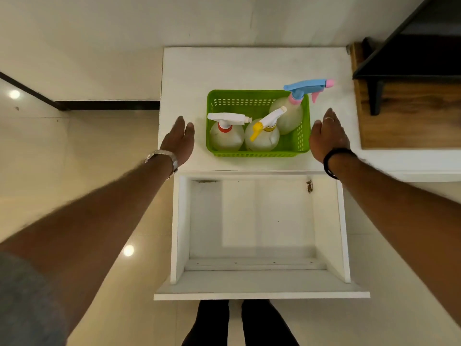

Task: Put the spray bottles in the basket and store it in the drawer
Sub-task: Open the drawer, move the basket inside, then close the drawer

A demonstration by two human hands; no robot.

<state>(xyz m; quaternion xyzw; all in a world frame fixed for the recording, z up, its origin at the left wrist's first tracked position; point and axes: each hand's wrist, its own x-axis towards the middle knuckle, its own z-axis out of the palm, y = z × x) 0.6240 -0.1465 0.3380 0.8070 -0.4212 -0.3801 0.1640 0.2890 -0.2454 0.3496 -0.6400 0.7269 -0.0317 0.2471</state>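
Head view: a green basket point(258, 153) is seen standing on the white cabinet top point(249, 66), with three spray bottles already inside it. A red-collared bottle point(226, 136) stands at the basket's near left, a yellow-triggered bottle point(262, 137) just to its right, and a blue-and-pink-headed bottle point(290, 113) in the basket's far right corner, its nozzle overhanging the rim. The left hand point(180, 142) is held flat and spread just left of the basket, not touching it; the right hand point(327, 136) is likewise spread just right of it, and nothing is held by either. Nearer than the basket, the drawer point(259, 285) is pulled out and bare inside. Lifting appears to be the step in hand. Both short walls should be gripped low and evenly, and the basket kept level, since the tall bottles could tip as it is lowered into the drawer.
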